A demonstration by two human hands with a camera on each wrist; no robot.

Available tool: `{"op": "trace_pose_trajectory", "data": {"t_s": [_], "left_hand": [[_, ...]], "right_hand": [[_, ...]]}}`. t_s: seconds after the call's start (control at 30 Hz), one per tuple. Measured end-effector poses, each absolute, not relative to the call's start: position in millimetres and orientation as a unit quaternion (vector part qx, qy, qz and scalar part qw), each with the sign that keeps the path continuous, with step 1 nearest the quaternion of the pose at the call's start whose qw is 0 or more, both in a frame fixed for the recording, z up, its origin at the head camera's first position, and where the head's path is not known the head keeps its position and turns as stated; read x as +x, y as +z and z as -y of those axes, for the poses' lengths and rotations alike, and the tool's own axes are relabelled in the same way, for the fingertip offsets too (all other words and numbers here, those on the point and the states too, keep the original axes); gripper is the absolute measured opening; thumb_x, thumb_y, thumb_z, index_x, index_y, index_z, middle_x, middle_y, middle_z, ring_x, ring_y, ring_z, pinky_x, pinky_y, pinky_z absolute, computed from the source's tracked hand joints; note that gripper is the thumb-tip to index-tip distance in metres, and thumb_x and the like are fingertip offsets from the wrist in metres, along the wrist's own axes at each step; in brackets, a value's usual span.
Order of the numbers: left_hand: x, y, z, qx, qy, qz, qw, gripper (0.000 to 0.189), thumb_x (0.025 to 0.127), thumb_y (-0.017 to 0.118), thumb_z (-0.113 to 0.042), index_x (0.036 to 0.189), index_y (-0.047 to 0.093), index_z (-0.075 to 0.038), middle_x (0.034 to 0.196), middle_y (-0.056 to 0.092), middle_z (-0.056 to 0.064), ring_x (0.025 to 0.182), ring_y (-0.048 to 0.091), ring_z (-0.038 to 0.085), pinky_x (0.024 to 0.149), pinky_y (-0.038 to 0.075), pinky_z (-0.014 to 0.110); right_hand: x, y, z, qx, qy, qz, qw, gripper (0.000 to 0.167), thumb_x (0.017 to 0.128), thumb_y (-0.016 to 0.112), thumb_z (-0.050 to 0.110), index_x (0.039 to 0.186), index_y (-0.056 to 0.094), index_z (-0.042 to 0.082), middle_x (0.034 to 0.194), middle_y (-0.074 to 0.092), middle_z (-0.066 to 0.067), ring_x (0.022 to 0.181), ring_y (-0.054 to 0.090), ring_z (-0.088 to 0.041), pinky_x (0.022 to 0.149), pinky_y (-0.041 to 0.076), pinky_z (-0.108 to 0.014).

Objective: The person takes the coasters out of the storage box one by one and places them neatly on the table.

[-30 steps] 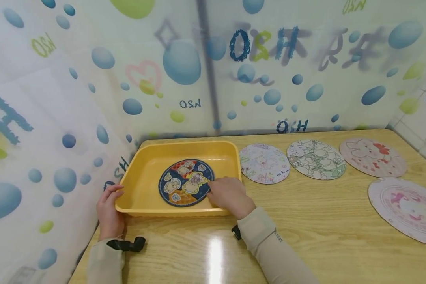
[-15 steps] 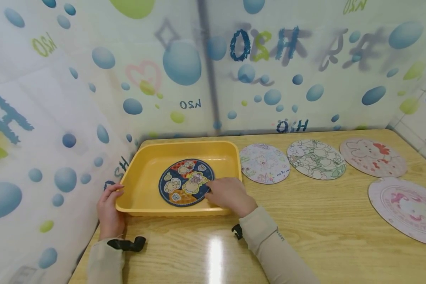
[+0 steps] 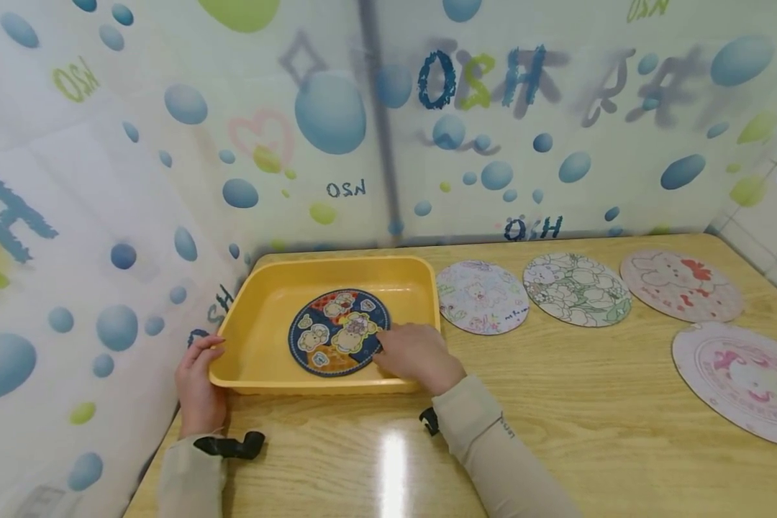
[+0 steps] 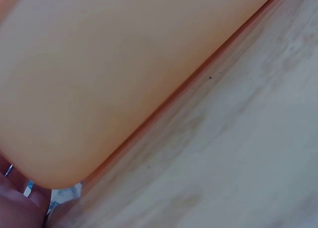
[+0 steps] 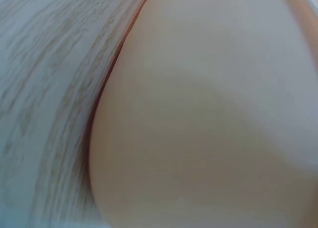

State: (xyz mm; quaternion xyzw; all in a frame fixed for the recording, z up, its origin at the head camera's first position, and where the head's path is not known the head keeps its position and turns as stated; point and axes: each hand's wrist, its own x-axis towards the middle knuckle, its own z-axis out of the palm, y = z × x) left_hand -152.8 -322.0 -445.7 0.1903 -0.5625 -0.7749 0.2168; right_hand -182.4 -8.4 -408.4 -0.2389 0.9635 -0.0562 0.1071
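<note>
In the head view, a dark blue round mat with cartoon bears lies in the yellow plastic tray. My right hand reaches over the tray's front right side and pinches the mat's right edge; its fingertips are partly hidden. At the tray's front left corner my left hand grips the side, with fingers over the rim. The left wrist view has the tray's outer wall and a bit of the left hand at the corner. Only the tray wall and tabletop fill the right wrist view.
Right of the tray, more round mats lie flat on the wooden table: a pale doodled one, a green floral one, a pink one with a red bow and a pale pink one. A patterned curtain stands behind.
Both hands, the mat and the tray stay practically where they were. My right fingers shift very slightly at the mat's edge, and the head view tilts a touch.
</note>
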Motion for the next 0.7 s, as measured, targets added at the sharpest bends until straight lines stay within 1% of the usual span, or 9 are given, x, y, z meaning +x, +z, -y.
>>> {"op": "trace_pose_trajectory", "data": {"t_s": [0.07, 0.13, 0.33, 0.4, 0.5, 0.57, 0.63, 0.7], "left_hand": [[-152.8, -446.0, 322.3, 0.192, -0.774, 0.562, 0.217, 0.016, 0.087, 0.050, -0.005, 0.098, 0.058, 0.004, 0.120, 0.046, 0.007, 0.109, 0.043, 0.019, 0.079, 0.046, 0.017], [-152.7, -446.1, 322.7, 0.193, -0.774, 0.563, 0.216, 0.017, 0.087, 0.050, -0.006, 0.099, 0.058, 0.003, 0.120, 0.045, 0.007, 0.109, 0.043, 0.019, 0.079, 0.046, 0.016], [-152.3, -446.0, 323.0, 0.195, -0.771, 0.569, 0.212, 0.017, 0.088, 0.050, -0.007, 0.100, 0.058, 0.003, 0.121, 0.045, 0.007, 0.108, 0.042, 0.019, 0.079, 0.046, 0.016], [-152.6, -446.2, 322.8, 0.195, -0.771, 0.567, 0.214, 0.017, 0.088, 0.050, -0.006, 0.099, 0.058, 0.003, 0.121, 0.046, 0.007, 0.108, 0.043, 0.019, 0.079, 0.046, 0.016], [-152.4, -445.9, 322.1, 0.197, -0.770, 0.568, 0.214, 0.017, 0.087, 0.050, -0.006, 0.099, 0.058, 0.003, 0.121, 0.046, 0.007, 0.108, 0.043, 0.019, 0.079, 0.046, 0.017], [-152.1, -445.6, 321.9, 0.197, -0.769, 0.570, 0.213, 0.017, 0.088, 0.050, -0.007, 0.100, 0.058, 0.003, 0.122, 0.045, 0.007, 0.108, 0.043, 0.019, 0.080, 0.045, 0.017], [-151.9, -445.2, 321.6, 0.195, -0.769, 0.571, 0.211, 0.017, 0.088, 0.050, -0.007, 0.100, 0.058, 0.003, 0.123, 0.045, 0.007, 0.109, 0.042, 0.019, 0.080, 0.045, 0.017], [-152.0, -445.1, 321.8, 0.191, -0.774, 0.565, 0.212, 0.016, 0.088, 0.050, -0.006, 0.099, 0.058, 0.003, 0.123, 0.045, 0.008, 0.110, 0.042, 0.019, 0.080, 0.045, 0.017]], "right_hand": [[-183.1, -408.2, 8.7, -0.235, -0.065, -0.963, 0.110, 0.037, 0.086, 0.047, 0.044, 0.110, 0.060, 0.019, 0.095, 0.062, 0.001, 0.078, 0.058, -0.017, 0.055, 0.045, -0.034], [-183.5, -407.4, 9.0, -0.231, -0.072, -0.964, 0.113, 0.037, 0.086, 0.047, 0.045, 0.111, 0.060, 0.020, 0.097, 0.062, 0.002, 0.078, 0.058, -0.017, 0.056, 0.045, -0.034], [-184.3, -406.6, 9.5, -0.222, -0.096, -0.963, 0.116, 0.043, 0.088, 0.045, 0.046, 0.121, 0.055, 0.020, 0.114, 0.059, 0.001, 0.098, 0.056, -0.019, 0.069, 0.047, -0.037], [-184.7, -406.8, 9.6, -0.217, -0.106, -0.964, 0.111, 0.042, 0.088, 0.045, 0.046, 0.119, 0.057, 0.019, 0.112, 0.059, 0.001, 0.096, 0.057, -0.019, 0.069, 0.047, -0.037], [-184.8, -407.3, 10.2, -0.209, -0.108, -0.967, 0.097, 0.039, 0.088, 0.045, 0.044, 0.112, 0.061, 0.018, 0.103, 0.062, -0.001, 0.088, 0.058, -0.020, 0.063, 0.047, -0.036], [-184.0, -407.4, 10.8, -0.207, -0.095, -0.969, 0.091, 0.039, 0.088, 0.046, 0.044, 0.111, 0.061, 0.017, 0.101, 0.062, -0.002, 0.086, 0.058, -0.021, 0.063, 0.047, -0.036], [-183.7, -408.4, 11.4, -0.211, -0.080, -0.970, 0.088, 0.040, 0.087, 0.047, 0.044, 0.113, 0.060, 0.017, 0.104, 0.061, -0.004, 0.090, 0.057, -0.023, 0.066, 0.047, -0.037], [-183.4, -409.2, 11.9, -0.217, -0.070, -0.969, 0.093, 0.044, 0.086, 0.047, 0.045, 0.120, 0.056, 0.018, 0.112, 0.058, -0.005, 0.098, 0.055, -0.024, 0.073, 0.046, -0.039]]}}
